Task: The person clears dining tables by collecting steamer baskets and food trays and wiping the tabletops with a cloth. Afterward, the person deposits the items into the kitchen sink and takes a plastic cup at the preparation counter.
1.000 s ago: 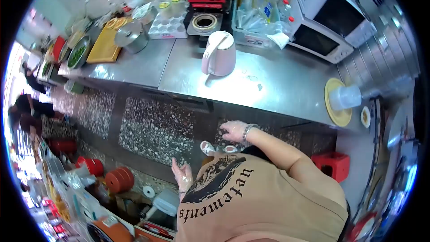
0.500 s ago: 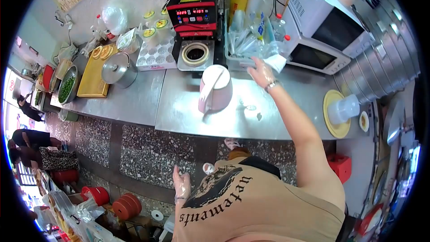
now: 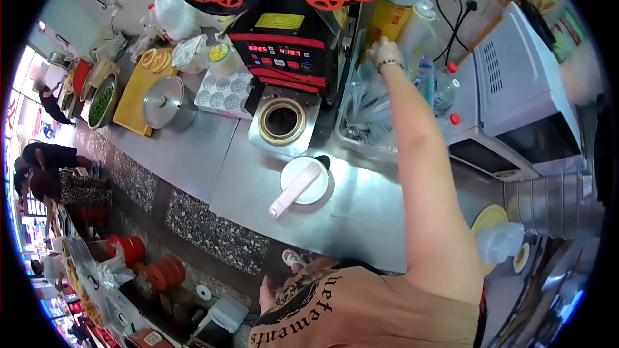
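My right hand (image 3: pixel 387 55) reaches over a clear plastic bin (image 3: pixel 367 145) at the back of the counter. Its fingers are curled in front of a yellow canister (image 3: pixel 390 19), and whatever they hold is hidden. Below the hand, clear plastic cups and utensils (image 3: pixel 371 106) fill the bin. Low beside my body, away from the counter, my left hand (image 3: pixel 265 295) has its thumb raised and appears to hold nothing. A white lidded jug (image 3: pixel 313 183) with a pale pink handle stands on the steel counter, touched by neither hand.
A black and red machine (image 3: pixel 280 45) with a lit display stands behind a round opening (image 3: pixel 282 119). Microwaves (image 3: pixel 516 90) are stacked at right. A lidded pot (image 3: pixel 169 103), a yellow board (image 3: pixel 138 100) and a bowl of chopped greens (image 3: pixel 102 103) sit left. Several people are at far left.
My right hand has moved from the bin's front edge to its back, by the yellow canister. My left hand is lower and closer to my body. The view has come nearer the counter.
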Demonstrator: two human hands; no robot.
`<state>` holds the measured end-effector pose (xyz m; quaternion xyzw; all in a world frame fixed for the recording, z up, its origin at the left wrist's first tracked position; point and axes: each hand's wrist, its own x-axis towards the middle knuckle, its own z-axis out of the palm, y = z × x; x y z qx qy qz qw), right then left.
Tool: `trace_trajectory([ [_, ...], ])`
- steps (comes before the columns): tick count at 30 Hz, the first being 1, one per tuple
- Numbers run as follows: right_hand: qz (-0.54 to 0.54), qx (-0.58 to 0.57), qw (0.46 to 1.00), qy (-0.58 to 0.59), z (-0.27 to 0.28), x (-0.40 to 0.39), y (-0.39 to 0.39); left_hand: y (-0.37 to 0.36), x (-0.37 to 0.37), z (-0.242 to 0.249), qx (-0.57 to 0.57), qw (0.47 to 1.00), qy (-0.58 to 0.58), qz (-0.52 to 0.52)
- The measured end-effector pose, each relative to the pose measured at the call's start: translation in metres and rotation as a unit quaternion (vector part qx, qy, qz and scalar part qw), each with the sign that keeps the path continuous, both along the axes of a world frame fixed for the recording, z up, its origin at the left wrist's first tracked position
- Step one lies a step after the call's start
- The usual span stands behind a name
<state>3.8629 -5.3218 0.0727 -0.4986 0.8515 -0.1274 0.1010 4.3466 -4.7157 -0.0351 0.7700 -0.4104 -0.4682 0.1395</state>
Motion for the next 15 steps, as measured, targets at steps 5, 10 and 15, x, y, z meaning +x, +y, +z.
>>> trace_trajectory([
  [5, 0.128, -0.242, 0.961, 0.043, 0.019, -0.027, 0.005, -0.03, -0.018, 0.01, -0.044, 0.996, -0.067, -0.026],
  [10, 0.195, -0.278, 0.94, 0.007, 0.014, -0.038, 0.004, -0.054, -0.018, 0.01, -0.027, 0.993, -0.094, -0.073],
  [15, 0.268, -0.425, 0.865, 0.003, 0.04, -0.039, 0.012, -0.048, -0.023, 0.008, -0.016, 0.992, -0.08, -0.092],
])
